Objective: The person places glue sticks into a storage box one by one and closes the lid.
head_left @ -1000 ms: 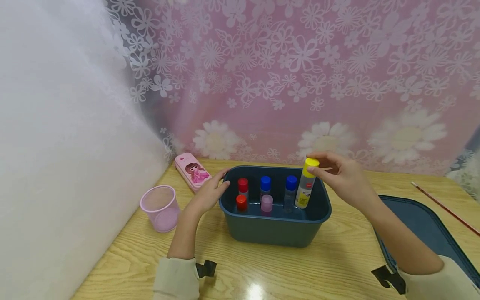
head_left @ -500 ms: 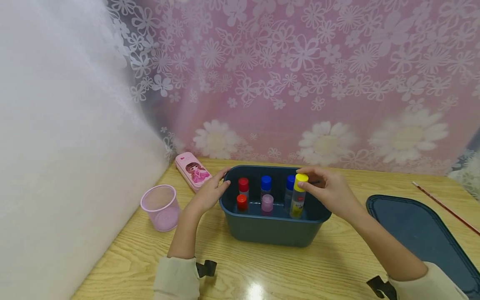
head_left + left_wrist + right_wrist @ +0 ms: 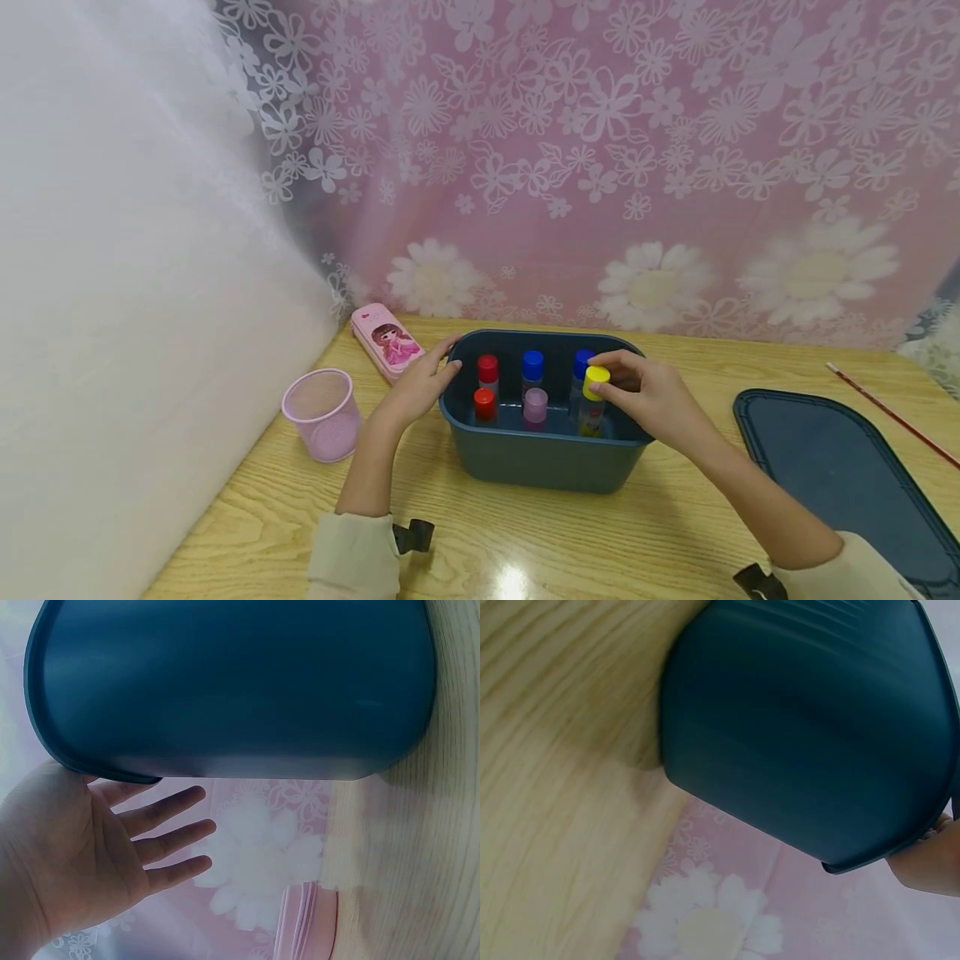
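A dark teal plastic tub (image 3: 540,462) stands on the wooden table with several small capped bottles upright inside. My right hand (image 3: 660,400) reaches over its right end and pinches a clear bottle (image 3: 592,417) by the yellow cap, low inside the tub. Close behind that bottle is a blue-capped one (image 3: 583,362). A second blue cap (image 3: 533,365), a lilac cap (image 3: 535,404) and two red caps (image 3: 487,368) are further left. My left hand (image 3: 420,387) rests on the tub's left rim; its fingers stretch out straight in the left wrist view.
A lilac mesh cup (image 3: 322,417) and a pink pencil case (image 3: 386,342) are left of the tub. On the right lie a dark teal lid (image 3: 832,475) and a red pencil (image 3: 892,415). A floral curtain (image 3: 570,167) hangs behind the table.
My right hand has moved left and down, lowering the yellow-capped bottle deeper into the tub, in front of the right blue-capped bottle. My left hand stays on the rim.
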### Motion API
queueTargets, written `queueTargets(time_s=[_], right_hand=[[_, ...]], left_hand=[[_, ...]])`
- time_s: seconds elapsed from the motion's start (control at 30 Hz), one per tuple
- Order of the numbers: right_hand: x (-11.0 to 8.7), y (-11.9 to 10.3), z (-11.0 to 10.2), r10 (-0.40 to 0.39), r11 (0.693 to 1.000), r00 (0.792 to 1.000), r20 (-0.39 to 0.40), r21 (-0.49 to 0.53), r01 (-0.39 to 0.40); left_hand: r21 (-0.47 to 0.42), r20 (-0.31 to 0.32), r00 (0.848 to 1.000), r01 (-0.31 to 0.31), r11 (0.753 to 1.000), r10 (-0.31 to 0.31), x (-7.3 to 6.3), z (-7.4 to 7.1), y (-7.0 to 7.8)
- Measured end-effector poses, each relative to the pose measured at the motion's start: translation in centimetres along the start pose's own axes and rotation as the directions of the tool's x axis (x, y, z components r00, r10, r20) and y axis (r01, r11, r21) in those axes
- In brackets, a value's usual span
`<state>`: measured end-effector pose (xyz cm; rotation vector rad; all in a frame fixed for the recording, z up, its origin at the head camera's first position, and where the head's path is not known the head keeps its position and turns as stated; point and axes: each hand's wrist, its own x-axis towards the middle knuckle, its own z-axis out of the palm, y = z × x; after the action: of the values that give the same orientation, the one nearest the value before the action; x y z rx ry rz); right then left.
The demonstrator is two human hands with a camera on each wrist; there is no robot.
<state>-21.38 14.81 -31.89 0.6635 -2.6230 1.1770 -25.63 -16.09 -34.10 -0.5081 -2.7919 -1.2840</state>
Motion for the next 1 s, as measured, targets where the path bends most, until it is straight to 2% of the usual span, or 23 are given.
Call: queueTargets(time_s=[0.17, 0.47, 1.0], right_hand=[[-0.21, 0.22, 0.34, -0.001, 1.000, 1.000, 0.006, -0.030, 0.001], [-0.37, 0.29, 0.85, -0.014, 0.985, 0.999, 0.031, -0.171, 0.019], [-0.23, -0.07, 0.51, 0.003, 0.976, 0.993, 0.116, -0.218, 0.022]], left_hand=[[0.000, 0.000, 1.000, 0.006, 1.000, -0.006, -0.03, -0.02, 0.07], [0.006, -0.002, 1.000, 0.007, 1.000, -0.007, 0.01, -0.01, 0.02], [0.020, 0.001, 1.000, -0.016, 1.000, 0.016, -0.03, -0.10, 0.10]])
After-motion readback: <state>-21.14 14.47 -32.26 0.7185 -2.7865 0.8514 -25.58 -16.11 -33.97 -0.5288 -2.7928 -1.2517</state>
